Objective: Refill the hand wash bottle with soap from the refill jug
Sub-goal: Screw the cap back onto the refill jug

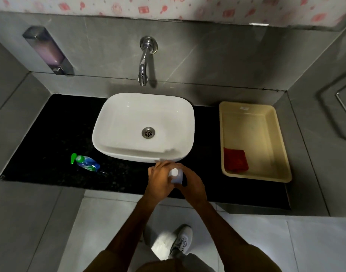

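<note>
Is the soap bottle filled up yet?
Not yet. Both hands, left and right, hold the jug, its white cap on. The soap bottle stands apart by the sink, pump still on. Opening both and pouring are left.

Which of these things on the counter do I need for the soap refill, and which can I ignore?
Needed:
- refill jug, white-capped, held between left hand and right hand
- hand wash bottle, green pump, on the counter left of the basin

Ignore:
- basin
- tap
- beige tray with red cloth
- wall dispenser
</note>
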A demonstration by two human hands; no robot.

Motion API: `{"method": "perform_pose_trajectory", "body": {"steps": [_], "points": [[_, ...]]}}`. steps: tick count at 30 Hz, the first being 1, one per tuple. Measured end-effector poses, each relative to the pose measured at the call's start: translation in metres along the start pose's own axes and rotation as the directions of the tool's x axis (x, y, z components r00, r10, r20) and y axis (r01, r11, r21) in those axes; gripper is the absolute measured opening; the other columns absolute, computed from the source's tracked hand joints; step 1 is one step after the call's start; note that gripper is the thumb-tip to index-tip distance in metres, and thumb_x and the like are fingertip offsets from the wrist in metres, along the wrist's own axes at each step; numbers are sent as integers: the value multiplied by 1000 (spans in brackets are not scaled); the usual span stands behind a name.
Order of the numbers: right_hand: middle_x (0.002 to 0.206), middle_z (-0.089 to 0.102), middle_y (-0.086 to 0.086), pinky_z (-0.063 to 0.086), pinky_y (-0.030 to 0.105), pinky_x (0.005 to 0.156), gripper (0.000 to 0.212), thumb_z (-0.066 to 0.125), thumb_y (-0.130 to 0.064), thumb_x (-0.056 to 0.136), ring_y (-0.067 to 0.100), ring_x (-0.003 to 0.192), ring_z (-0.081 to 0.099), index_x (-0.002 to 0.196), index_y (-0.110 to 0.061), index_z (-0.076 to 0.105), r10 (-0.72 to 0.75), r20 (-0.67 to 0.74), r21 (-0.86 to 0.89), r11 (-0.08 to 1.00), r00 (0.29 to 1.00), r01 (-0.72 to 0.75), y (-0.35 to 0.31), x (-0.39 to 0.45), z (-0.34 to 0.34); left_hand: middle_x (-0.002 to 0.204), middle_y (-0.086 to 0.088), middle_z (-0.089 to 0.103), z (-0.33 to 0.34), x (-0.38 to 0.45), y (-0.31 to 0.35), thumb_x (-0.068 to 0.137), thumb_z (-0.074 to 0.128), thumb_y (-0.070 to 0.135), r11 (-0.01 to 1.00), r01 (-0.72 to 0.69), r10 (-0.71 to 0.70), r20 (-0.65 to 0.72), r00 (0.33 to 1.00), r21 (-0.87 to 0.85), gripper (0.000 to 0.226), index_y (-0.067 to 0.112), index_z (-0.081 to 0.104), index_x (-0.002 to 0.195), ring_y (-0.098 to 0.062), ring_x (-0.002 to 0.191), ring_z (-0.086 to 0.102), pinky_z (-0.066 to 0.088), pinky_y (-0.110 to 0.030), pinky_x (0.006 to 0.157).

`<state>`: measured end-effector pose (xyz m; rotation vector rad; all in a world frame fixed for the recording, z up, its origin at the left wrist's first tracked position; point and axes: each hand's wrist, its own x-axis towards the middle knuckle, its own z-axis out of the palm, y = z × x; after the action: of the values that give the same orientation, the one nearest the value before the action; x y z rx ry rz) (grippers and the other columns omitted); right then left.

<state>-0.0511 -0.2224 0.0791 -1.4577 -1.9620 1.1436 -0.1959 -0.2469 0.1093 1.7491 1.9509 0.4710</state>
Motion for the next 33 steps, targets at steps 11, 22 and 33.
{"method": "perform_pose_trajectory", "body": {"steps": [11, 22, 33], "points": [[156, 39, 23, 23, -5, 102, 60, 48, -28, 103, 32, 147, 38, 148, 10, 35, 263, 225, -42, 965, 938, -261, 7, 6, 1, 131, 9, 61, 0, 0, 0, 77, 70, 11, 999, -41, 41, 39, 998, -14, 50, 31, 66, 122, -17, 126, 51, 25, -25, 88], [150, 54, 0, 34, 18, 114, 71, 79, -37, 86, 14, 138, 50, 148, -19, 49, 192, 70, 27, 981, 979, -194, 12, -2, 4, 136, 8, 59, 6, 0, -2, 84, 70, 17, 996, -91, 91, 13, 996, 14, 41, 31, 68, 122, -13, 130, 47, 29, -29, 103], [144, 53, -9, 35, 12, 109, 66, 77, -28, 89, 11, 134, 51, 148, -24, 48, 157, 80, 28, 987, 984, -159, 16, -4, 2, 130, 0, 63, 7, -1, -1, 81, 67, 6, 996, -63, 62, -11, 998, -64, 45, 21, 66, 123, -23, 126, 55, 39, -35, 96]]}}
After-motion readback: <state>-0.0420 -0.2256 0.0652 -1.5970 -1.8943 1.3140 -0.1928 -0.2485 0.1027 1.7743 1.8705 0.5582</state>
